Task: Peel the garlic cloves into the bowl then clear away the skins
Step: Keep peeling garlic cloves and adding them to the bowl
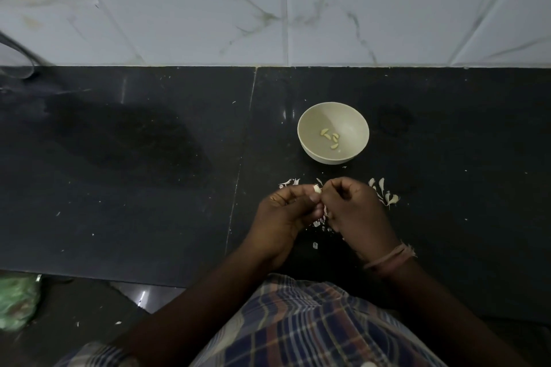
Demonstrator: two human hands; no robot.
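- Left hand (286, 208) pinches a clove (316, 188) just near of the bowl (316, 155); right hand (354, 205), fingers curled, picks at it.
- Best kept low, so skins (387, 195) drop together.

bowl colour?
Pale beige bowl, a few peeled garlic cloves inside; head view, the only one.

- Counter (149, 188): black, flecked with white specks.
- Wall (387, 9): white tiles with grey marble veins.
- Bowl (351, 116): beige, centre right.
- Cloves (330, 138): pale yellow.
- Skins (387, 195): white.
- Cloth (313, 328): blue, brown and white plaid, bottom centre.
- Bag (16, 301): green, lower left.
- Wristband (387, 258): pinkish brown.
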